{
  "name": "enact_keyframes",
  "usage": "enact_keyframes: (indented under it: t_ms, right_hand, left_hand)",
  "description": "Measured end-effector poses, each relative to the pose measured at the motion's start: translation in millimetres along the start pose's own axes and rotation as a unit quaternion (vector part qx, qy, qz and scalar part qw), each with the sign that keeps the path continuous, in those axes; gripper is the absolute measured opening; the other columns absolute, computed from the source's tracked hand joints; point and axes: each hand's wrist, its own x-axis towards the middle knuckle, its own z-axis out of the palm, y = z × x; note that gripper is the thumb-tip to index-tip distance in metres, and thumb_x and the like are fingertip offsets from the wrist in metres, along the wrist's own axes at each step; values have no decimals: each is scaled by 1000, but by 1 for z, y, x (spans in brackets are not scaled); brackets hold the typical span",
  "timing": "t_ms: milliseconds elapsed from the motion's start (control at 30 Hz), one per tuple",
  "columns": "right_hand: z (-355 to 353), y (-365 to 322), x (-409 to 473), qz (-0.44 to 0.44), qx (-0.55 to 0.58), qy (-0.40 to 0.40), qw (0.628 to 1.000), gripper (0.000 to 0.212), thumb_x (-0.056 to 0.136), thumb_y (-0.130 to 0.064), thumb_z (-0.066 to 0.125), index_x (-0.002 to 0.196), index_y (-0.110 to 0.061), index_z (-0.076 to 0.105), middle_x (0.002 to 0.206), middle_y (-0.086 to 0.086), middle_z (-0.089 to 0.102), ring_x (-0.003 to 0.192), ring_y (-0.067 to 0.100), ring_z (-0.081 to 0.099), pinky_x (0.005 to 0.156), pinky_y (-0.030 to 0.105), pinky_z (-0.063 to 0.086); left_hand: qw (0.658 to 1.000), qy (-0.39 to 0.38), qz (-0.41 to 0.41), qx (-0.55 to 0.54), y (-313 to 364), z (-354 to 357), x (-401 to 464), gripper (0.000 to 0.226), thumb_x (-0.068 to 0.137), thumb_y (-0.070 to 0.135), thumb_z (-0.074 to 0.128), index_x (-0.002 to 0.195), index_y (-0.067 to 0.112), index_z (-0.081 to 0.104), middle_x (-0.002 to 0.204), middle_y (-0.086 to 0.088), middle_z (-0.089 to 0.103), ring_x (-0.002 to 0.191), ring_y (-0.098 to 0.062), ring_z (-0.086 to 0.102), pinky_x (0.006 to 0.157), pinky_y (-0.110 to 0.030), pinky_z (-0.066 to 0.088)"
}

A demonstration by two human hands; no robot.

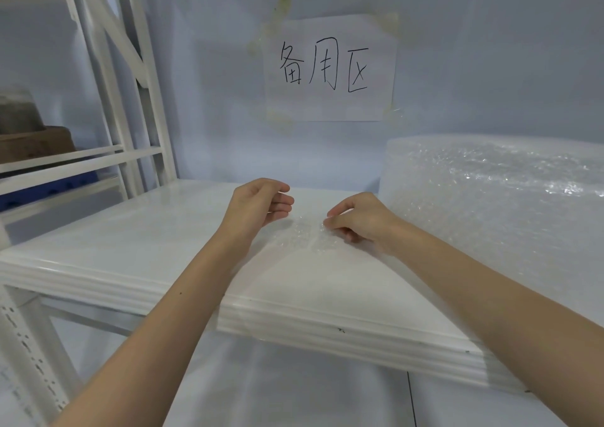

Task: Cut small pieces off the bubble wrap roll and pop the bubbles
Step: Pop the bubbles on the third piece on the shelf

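1. Small clear bubble wrap piece (309, 235) lies on the white shelf (137, 250).
2. Right hand (358, 220) fingers pinch its edge.
3. Left hand (261, 202) curled loosely, holding nothing.
4. Large clear bubble wrap roll (496, 198) lies at right.

Clear plastic bubble wrap roll (496, 198); glossy shelf (130, 240)

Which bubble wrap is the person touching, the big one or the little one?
The little flat piece of bubble wrap under the right hand. The big bubble wrap roll sits untouched at the right.
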Motion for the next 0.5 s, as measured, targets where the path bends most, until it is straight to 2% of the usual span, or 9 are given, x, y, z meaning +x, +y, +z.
enact_keyframes:
  t_ms: [200,433,500]
  right_hand:
    - [0,3,7,7,-15,-1,1000,9,79,1,74,77,-3,66,64,13,60,44,15,47,43,19,44]
    - [7,2,16,9,-14,0,1000,7,78,2,74,78,4,68,67,16,61,46,19,48,44,20,47]
    - [10,3,19,6,-29,7,1000,13,77,-2,76,83,8,69,69,17,62,46,19,49,46,22,47]
  left_hand:
    - [1000,-2,2,12,-1,1,-1,22,94,10,49,91,6,70,81,-9,72,71,-17,67,78,-29,58]
    - [1000,-1,4,11,-1,0,0,21,93,9,49,90,7,70,80,-9,71,72,-18,66,78,-29,58]
    - [1000,0,3,8,-1,0,0,21,93,9,50,90,6,70,80,-9,71,72,-18,66,79,-30,58]
